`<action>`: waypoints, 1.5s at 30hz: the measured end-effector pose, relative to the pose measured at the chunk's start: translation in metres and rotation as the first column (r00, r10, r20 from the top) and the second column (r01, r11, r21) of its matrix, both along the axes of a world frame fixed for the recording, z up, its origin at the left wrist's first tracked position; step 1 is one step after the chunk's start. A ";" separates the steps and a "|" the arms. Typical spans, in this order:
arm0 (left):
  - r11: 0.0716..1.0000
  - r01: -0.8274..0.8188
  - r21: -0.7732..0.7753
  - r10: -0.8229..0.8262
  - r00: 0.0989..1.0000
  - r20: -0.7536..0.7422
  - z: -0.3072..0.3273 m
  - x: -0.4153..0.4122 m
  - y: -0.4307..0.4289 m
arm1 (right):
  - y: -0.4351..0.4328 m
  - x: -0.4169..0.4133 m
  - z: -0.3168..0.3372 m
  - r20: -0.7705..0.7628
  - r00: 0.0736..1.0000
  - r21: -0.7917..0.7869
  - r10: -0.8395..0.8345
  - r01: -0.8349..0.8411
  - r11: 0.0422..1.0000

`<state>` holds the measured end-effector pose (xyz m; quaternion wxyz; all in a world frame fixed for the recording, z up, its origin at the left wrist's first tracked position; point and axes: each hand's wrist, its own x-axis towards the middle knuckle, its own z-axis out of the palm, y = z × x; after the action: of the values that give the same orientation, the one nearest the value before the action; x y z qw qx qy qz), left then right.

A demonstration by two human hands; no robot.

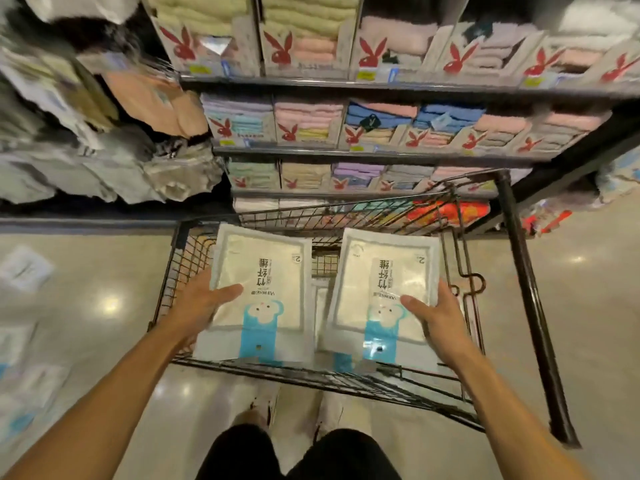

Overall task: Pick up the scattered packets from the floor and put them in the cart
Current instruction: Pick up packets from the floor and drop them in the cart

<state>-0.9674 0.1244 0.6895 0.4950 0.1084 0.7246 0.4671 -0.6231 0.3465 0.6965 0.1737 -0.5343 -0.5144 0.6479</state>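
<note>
So a flat white-and-blue plastic packet [263, 271] is gripped at its edge by the left hand [204, 301] and a matching second packet [388, 271] by the right hand [438, 315], both held over the black wire cart [521, 271], more blurry packets [24, 268] being left on the shiny floor [588, 306].

The single head view looks steeply down and forward, close above the cart [186, 268], facing the shelves [346, 85] beyond.
</note>
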 end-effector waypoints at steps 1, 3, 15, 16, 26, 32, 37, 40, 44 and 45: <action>1.000 -0.002 -0.028 0.002 1.000 -0.004 -0.017 0.001 0.000 | 0.000 -0.003 -0.016 0.012 1.000 -0.020 0.018 -0.018 1.000; 0.997 0.006 -0.077 -0.006 1.000 0.001 -0.057 -0.002 0.000 | -0.003 -0.008 -0.050 0.039 0.998 -0.061 0.050 -0.048 0.997; 0.985 0.172 0.004 -0.169 0.964 0.208 -0.227 -0.008 0.002 | -0.015 -0.026 -0.226 0.247 0.955 -0.126 0.166 -0.139 0.982; 0.985 0.170 0.025 -0.171 0.963 0.206 -0.234 -0.007 0.004 | -0.015 -0.025 -0.235 0.265 0.948 -0.123 0.175 -0.147 0.982; 0.960 0.208 -0.189 -0.225 0.972 -0.073 -0.237 0.008 0.003 | -0.023 -0.025 -0.260 0.567 0.783 -0.167 0.255 -0.194 0.967; 0.822 0.229 -0.522 -0.460 0.807 -0.371 -0.192 0.024 -0.002 | -0.038 -0.037 -0.202 0.733 0.604 -0.173 0.314 -0.281 0.944; 0.643 0.369 -0.672 -0.751 0.476 -0.457 -0.093 0.030 0.022 | -0.022 -0.052 -0.109 0.775 0.524 -0.028 0.353 -0.530 0.848; 0.643 0.334 -0.689 -0.765 0.250 -0.593 -0.025 0.036 0.044 | -0.006 -0.061 -0.038 0.817 0.486 0.147 0.310 -0.696 0.702; 0.667 0.207 -0.716 -0.738 0.048 -0.673 0.065 0.043 0.065 | 0.011 -0.079 0.063 0.876 0.451 0.349 0.171 -0.838 0.421; 0.681 0.180 -0.710 -0.725 0.032 -0.688 0.087 0.044 0.065 | 0.012 -0.085 0.085 0.875 0.465 0.402 0.138 -0.855 0.329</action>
<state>-0.9233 0.1890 0.7760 0.0738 0.4896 0.8658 -0.0727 -0.7076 0.3588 0.7817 -0.0486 -0.3749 -0.9223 0.0801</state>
